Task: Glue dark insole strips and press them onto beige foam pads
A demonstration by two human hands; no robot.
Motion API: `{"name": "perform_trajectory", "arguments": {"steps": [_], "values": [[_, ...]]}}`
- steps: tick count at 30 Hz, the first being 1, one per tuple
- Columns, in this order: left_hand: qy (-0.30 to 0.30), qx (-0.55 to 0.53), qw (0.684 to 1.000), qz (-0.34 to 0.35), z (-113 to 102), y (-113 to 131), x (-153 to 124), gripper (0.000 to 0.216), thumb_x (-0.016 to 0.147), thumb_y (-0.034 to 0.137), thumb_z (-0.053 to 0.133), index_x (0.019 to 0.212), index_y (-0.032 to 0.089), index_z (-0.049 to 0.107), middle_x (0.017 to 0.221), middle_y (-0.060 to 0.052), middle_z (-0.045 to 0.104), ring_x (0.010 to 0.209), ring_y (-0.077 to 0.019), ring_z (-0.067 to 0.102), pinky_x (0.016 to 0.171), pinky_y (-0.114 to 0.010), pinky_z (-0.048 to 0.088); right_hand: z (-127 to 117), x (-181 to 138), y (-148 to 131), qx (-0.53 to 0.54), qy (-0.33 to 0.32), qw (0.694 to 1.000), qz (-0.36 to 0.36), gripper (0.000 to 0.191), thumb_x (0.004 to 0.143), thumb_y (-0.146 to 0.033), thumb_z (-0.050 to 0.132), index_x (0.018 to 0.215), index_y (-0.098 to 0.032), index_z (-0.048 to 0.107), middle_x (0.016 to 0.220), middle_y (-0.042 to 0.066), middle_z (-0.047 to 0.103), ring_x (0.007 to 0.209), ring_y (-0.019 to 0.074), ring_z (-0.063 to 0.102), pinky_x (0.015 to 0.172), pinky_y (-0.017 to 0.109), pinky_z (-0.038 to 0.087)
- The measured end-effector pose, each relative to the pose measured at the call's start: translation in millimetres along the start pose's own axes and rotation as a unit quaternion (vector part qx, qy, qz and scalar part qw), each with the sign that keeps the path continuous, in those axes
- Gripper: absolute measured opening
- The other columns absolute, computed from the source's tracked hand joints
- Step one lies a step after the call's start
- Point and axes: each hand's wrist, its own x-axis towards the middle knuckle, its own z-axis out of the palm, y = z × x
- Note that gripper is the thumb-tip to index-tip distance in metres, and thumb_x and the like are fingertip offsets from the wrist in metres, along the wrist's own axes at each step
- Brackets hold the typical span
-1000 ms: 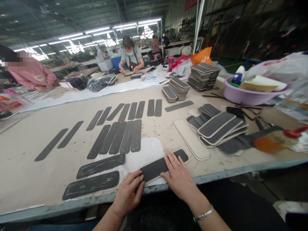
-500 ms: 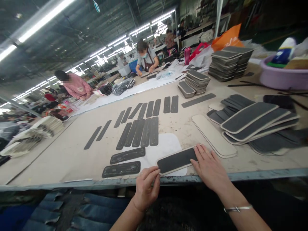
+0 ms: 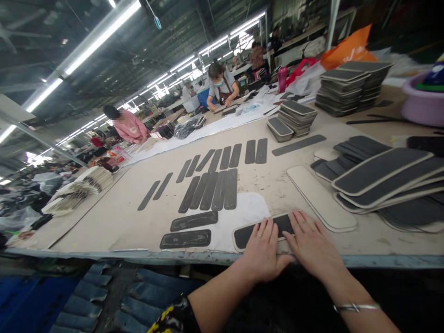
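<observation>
A dark panel with a pale border [image 3: 243, 235] lies at the table's front edge, partly over a white sheet [image 3: 255, 206]. My left hand [image 3: 265, 252] rests flat across its middle with fingers stretched out. On the panel's right end lies my right hand [image 3: 314, 240], also flat, its fingers extended. Both hands cover much of the panel. Left of it are two dark strips with a glossy, wet-looking surface, the nearer strip [image 3: 185, 239] close to the edge. Several similar strips [image 3: 211, 192] lie in rows beyond.
To the right are cream panels [image 3: 321, 199] and a loose pile of bordered dark panels [image 3: 381, 171]. Neat stacks [image 3: 342, 90] stand farther back, near a purple basin [image 3: 421, 104]. Pale bundles [image 3: 78, 189] lie at the left. Two people work across the table.
My left hand has left the panel's left corner, moved right and opened flat onto its middle. My right hand stays on the right end. The view has swung slightly left.
</observation>
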Motion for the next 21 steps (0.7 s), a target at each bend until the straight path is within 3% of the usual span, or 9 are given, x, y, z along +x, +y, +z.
{"name": "perform_trajectory", "arguments": {"steps": [11, 16, 21], "values": [[-0.037, 0.064, 0.996, -0.056, -5, -53, -94, 0.082, 0.084, 0.051, 0.050, 0.145, 0.008, 0.015, 0.152, -0.018, 0.012, 0.141, -0.0312, 0.006, 0.112, -0.050, 0.023, -3, 1, -3, 0.007, -0.031, 0.999, 0.016, 0.064, 0.091, -0.047, 0.023, 0.139, -0.008, 0.035, 0.148, 0.009, 0.026, 0.137, 0.0240, 0.016, 0.111, 0.048, 0.011], [-0.021, 0.083, 0.995, -0.048, -2, -60, -105, 0.081, 0.084, 0.047, 0.052, 0.146, 0.010, 0.014, 0.152, -0.018, 0.012, 0.140, -0.0316, 0.010, 0.110, -0.050, 0.026, -8, 4, -1, 0.026, -0.012, 0.999, 0.032, 0.061, 0.089, -0.050, 0.033, 0.133, -0.010, 0.045, 0.147, 0.015, 0.027, 0.135, 0.0266, 0.022, 0.110, 0.045, 0.018], [0.006, 0.100, 0.994, -0.033, 2, -62, -105, 0.079, 0.086, 0.046, 0.049, 0.146, 0.010, 0.013, 0.151, -0.019, 0.016, 0.140, -0.0322, 0.013, 0.108, -0.051, 0.029, -12, 8, 5, 0.091, 0.034, 0.992, 0.083, 0.056, 0.090, -0.045, 0.036, 0.130, -0.008, 0.048, 0.132, 0.017, 0.048, 0.124, 0.0256, 0.040, 0.106, 0.041, 0.031]]}}
